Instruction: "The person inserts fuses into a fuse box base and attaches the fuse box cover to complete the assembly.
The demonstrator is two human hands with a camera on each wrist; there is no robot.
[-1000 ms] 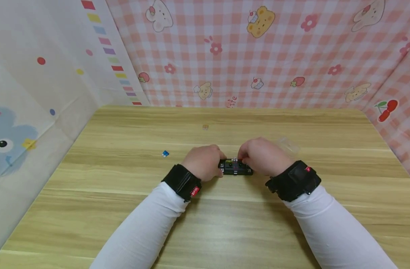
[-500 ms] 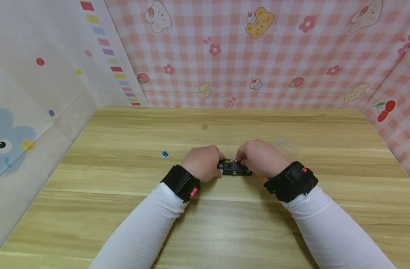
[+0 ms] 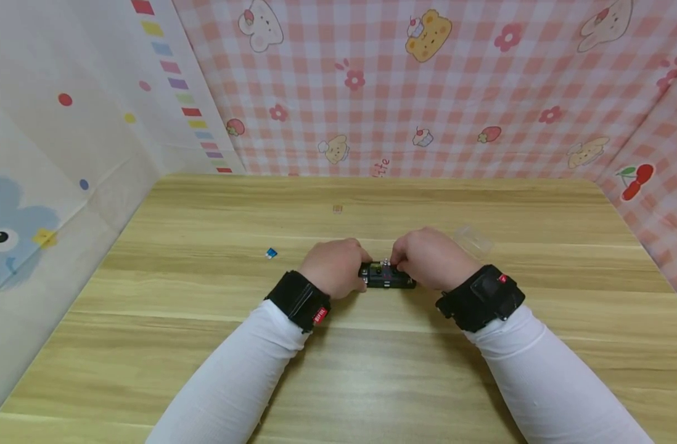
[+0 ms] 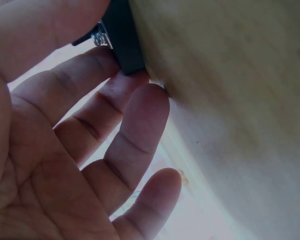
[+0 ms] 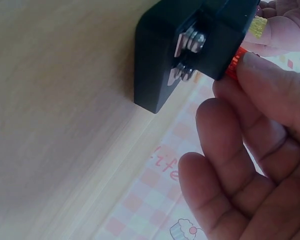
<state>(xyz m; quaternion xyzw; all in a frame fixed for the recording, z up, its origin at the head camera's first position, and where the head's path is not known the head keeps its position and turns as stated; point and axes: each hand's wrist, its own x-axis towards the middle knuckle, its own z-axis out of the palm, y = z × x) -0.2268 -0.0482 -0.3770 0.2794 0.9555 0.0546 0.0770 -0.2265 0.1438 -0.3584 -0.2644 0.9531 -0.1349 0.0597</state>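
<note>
A black fuse block (image 3: 387, 283) with metal screw terminals lies on the table between both hands. My left hand (image 3: 334, 269) grips its left end, thumb on the near side and fingers on the far side; in the left wrist view the fingertips meet the end of the block (image 4: 127, 45). Over the right part of the block, my right hand (image 3: 434, 259) pinches a translucent red blade fuse (image 5: 234, 64) between thumb and index finger, right at the block's top. The fuse's lower part is hidden. A small yellow piece (image 5: 258, 27) shows farther along the block.
A blue blade fuse (image 3: 270, 253) lies on the table left of my left hand. Farther back is a small orange fuse-like piece (image 3: 337, 209). A clear plastic cover (image 3: 474, 240) lies behind my right hand. Patterned cloth (image 3: 372, 111) stands behind the table.
My right hand has shifted very slightly left over the fuse block since the first frame. The left hand keeps its grip, and the loose pieces lie as before.
</note>
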